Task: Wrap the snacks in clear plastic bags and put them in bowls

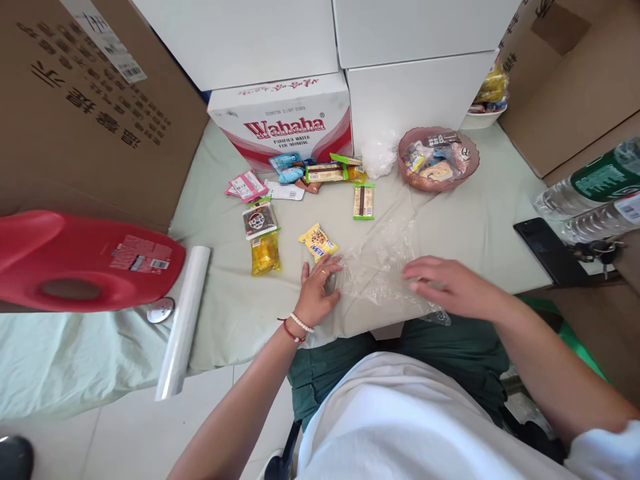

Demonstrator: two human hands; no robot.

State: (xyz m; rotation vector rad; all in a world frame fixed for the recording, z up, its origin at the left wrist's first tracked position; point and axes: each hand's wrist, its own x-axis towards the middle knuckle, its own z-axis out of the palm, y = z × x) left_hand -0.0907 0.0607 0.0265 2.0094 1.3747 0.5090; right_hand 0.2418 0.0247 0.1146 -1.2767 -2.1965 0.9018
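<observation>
A thin clear plastic bag (380, 267) lies spread and crinkled on the cloth in front of me. My left hand (319, 287) rests at its left edge, fingers and thumb apart. Over the right part of the bag is my right hand (447, 283), its fingers loosely bent with gaps between them. Just beyond my left fingertips lies a small yellow snack packet (318, 241). A dark-labelled snack packet (260, 219) and a yellow-wrapped snack (265, 253) are to the left. Farther back sits a green-edged snack packet (363, 202).
More snacks are heaped before the Wahaba carton (285, 127). A pink glass bowl (439, 181) holds packets. On the left are a red jug (100, 260) and a plastic film roll (184, 320); on the right, a phone (545, 250), keys and water bottles (590, 180).
</observation>
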